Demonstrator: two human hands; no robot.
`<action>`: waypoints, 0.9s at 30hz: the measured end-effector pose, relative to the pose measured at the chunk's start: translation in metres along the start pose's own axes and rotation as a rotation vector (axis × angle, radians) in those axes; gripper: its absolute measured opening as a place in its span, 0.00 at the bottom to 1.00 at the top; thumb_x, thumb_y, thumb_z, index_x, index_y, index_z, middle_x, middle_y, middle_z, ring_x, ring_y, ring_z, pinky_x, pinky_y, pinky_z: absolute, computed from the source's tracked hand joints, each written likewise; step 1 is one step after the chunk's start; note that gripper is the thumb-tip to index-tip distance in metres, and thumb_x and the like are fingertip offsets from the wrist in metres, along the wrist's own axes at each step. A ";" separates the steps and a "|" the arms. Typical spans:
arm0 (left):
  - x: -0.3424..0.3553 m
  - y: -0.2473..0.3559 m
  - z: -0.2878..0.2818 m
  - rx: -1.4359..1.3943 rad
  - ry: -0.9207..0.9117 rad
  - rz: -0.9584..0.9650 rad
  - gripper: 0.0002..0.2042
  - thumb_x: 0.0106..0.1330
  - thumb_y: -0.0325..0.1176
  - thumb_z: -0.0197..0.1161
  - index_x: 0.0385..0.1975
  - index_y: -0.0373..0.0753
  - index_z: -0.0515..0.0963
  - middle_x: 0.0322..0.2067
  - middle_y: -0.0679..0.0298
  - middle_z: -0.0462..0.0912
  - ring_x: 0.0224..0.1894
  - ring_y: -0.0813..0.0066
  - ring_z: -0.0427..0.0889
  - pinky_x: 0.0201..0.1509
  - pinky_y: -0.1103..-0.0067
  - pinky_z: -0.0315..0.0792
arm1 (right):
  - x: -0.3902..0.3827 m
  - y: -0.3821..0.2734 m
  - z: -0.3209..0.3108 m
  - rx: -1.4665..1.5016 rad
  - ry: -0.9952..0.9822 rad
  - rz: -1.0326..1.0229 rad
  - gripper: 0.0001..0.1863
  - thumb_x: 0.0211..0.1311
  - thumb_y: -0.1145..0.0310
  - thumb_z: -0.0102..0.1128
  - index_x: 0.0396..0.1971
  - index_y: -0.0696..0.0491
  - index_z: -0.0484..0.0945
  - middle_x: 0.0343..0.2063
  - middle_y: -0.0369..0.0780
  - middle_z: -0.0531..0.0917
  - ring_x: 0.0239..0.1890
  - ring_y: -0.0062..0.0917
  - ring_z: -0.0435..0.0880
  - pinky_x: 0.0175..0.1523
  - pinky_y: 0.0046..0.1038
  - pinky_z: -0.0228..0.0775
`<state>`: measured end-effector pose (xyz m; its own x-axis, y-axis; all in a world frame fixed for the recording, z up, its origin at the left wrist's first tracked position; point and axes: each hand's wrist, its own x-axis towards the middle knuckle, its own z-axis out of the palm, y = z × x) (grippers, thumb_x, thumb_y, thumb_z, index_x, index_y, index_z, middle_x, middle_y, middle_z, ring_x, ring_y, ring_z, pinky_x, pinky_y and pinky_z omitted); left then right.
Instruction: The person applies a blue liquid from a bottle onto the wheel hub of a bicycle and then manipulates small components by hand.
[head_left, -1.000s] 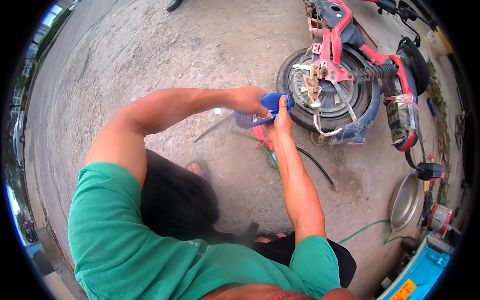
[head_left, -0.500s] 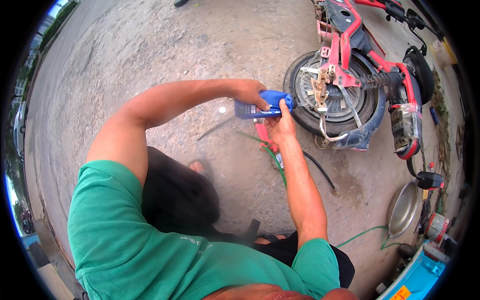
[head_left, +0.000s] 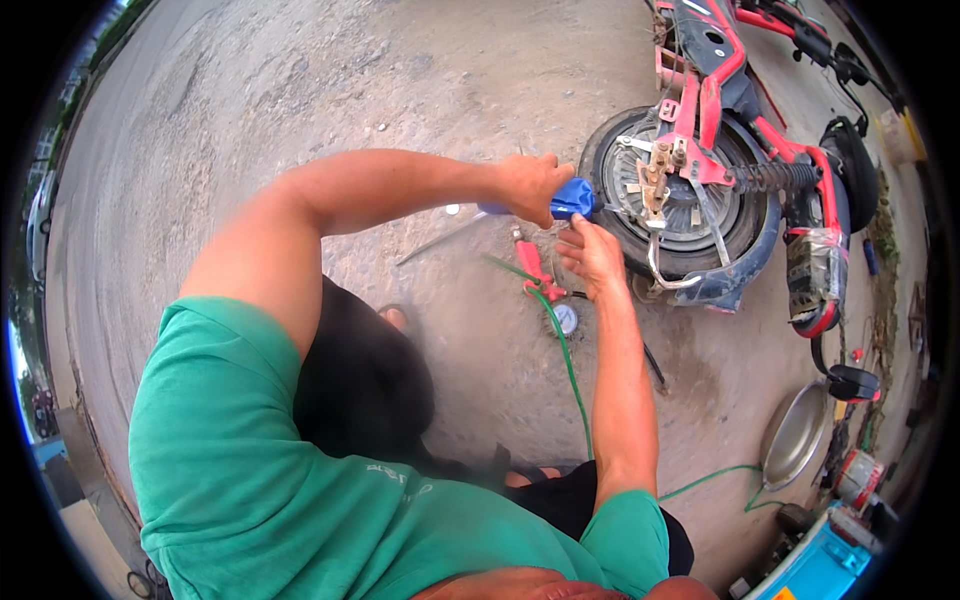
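Observation:
My left hand (head_left: 535, 188) is closed round a blue plastic bottle (head_left: 573, 199) and covers much of its middle. The bottle lies sideways in the air, its dark neck end pointing at the rim of a scooter wheel (head_left: 628, 140). Whether the neck touches the tyre I cannot tell. Just below the bottle is my right hand (head_left: 595, 258), fingers apart, thumb side close to the bottle's lower edge; nothing shows in it. Under the hands, on the ground, rests a red air inflator gun (head_left: 532, 265) with a round gauge (head_left: 565, 319) and a green hose (head_left: 572, 375).
A red and black scooter (head_left: 712, 95) lies on its side at upper right, its shock absorber (head_left: 775, 177) beside the wheel. At lower right are a metal basin (head_left: 797, 437), a tin can (head_left: 860, 478) and a blue box (head_left: 820, 560). A thin rod (head_left: 437, 240) lies left of the inflator gun.
My right hand has come off the bottle and dropped slightly below it. My left hand has shifted right along the bottle. The whole view has moved a little.

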<state>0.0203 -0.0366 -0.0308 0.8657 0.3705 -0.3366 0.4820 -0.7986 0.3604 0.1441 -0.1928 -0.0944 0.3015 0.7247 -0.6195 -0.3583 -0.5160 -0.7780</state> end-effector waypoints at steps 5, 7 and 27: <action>0.006 -0.006 -0.003 -0.007 -0.031 0.049 0.34 0.49 0.44 0.69 0.57 0.42 0.66 0.48 0.45 0.74 0.50 0.46 0.79 0.51 0.60 0.73 | 0.003 0.001 -0.036 -0.155 0.300 -0.197 0.28 0.69 0.62 0.54 0.63 0.57 0.60 0.34 0.43 0.84 0.27 0.21 0.83 0.27 0.21 0.72; 0.006 -0.009 -0.005 -0.008 -0.037 0.053 0.33 0.50 0.44 0.69 0.57 0.43 0.66 0.49 0.46 0.75 0.50 0.46 0.78 0.52 0.60 0.73 | 0.002 0.000 -0.034 -0.172 0.281 -0.219 0.30 0.69 0.65 0.52 0.66 0.56 0.54 0.32 0.43 0.84 0.24 0.21 0.82 0.27 0.22 0.73; 0.015 -0.030 -0.016 0.073 0.043 0.220 0.29 0.52 0.37 0.64 0.57 0.48 0.68 0.47 0.51 0.76 0.47 0.48 0.79 0.48 0.60 0.74 | 0.061 0.026 -0.065 -0.786 0.391 -0.462 0.34 0.56 0.76 0.54 0.65 0.61 0.57 0.34 0.51 0.80 0.17 0.29 0.80 0.19 0.30 0.75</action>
<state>0.0211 0.0001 -0.0328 0.9544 0.2023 -0.2194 0.2714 -0.8941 0.3563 0.2106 -0.1914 -0.1596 0.5845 0.8027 -0.1187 0.5135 -0.4792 -0.7118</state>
